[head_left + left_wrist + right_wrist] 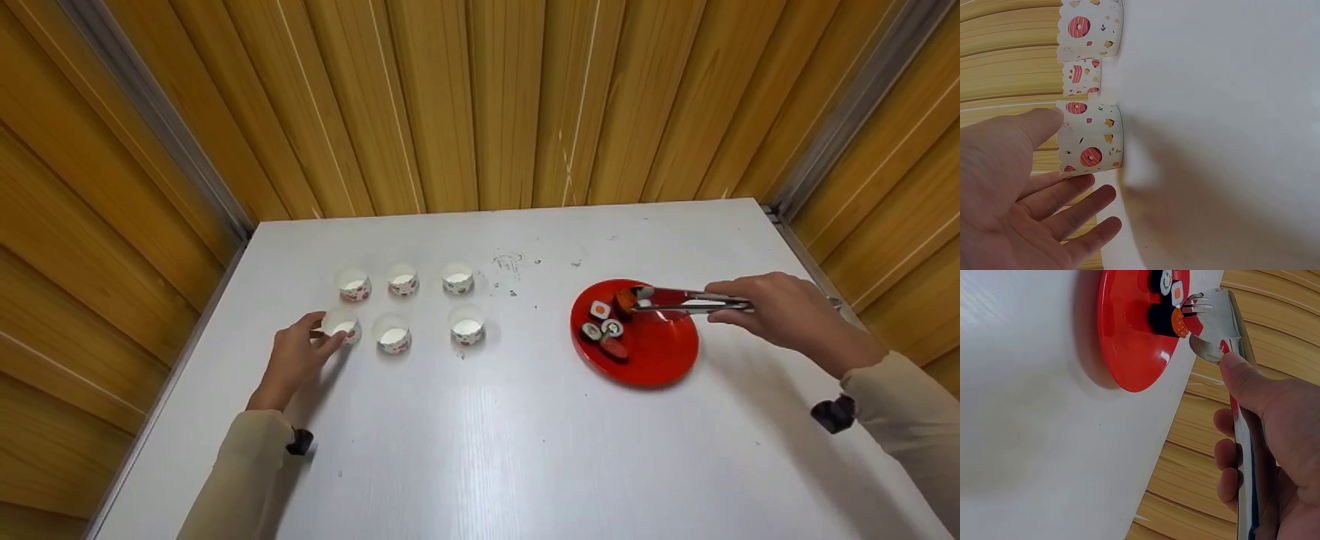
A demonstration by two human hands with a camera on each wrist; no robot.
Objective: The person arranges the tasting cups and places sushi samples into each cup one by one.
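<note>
My left hand (294,360) pinches a paper baking cup (1089,140) at the near left of a group, thumb on one side and index finger on the other; the other fingers are spread out. The cup, printed with pink donuts, stands upright on the table. In my right hand (787,319) I grip metal tongs (1220,315). Their tips are at a dark sushi roll topped with orange roe (1165,322), on the red plate (664,364). Beside that roll sit a roll with an orange centre (600,310), small round rolls (613,328) and a red-topped sushi piece (614,348).
Several more paper cups (466,330) stand in two rows on the left half of the white table (480,442). Dark marks (507,262) spot the surface behind them. Yellow wood-look panels (502,105) rise at the back and both sides.
</note>
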